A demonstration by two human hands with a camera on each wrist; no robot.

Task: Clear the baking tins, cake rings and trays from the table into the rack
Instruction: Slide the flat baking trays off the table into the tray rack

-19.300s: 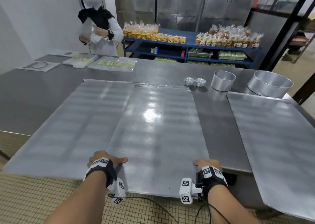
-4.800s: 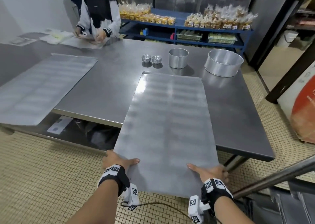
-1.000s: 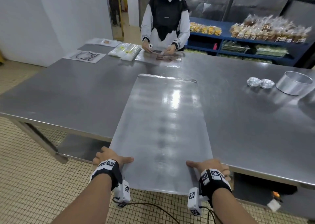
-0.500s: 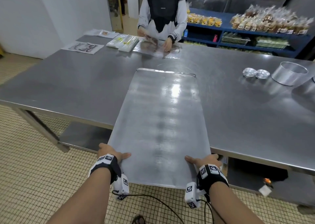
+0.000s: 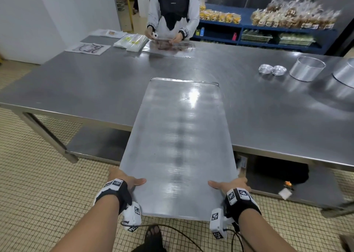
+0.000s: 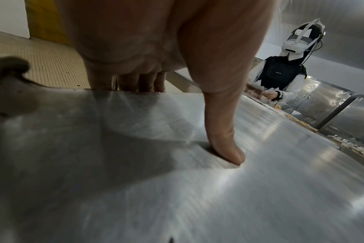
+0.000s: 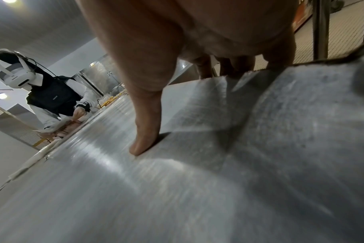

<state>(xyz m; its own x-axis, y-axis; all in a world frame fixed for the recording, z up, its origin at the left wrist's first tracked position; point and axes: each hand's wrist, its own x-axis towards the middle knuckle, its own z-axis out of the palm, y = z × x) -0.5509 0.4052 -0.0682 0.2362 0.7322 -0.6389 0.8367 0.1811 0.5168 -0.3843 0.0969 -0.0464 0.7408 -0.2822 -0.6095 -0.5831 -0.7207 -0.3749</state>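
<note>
The long flat brushed-aluminium baking tray [image 5: 180, 144], streaked with dull bands and one glare spot, lies half on the steel table [image 5: 80, 90], its near end overhanging the tiled floor. The left hand [image 5: 122, 178] and right hand [image 5: 229, 184] clamp its side edges, thumbs on top and fingers curled beneath.
</note>
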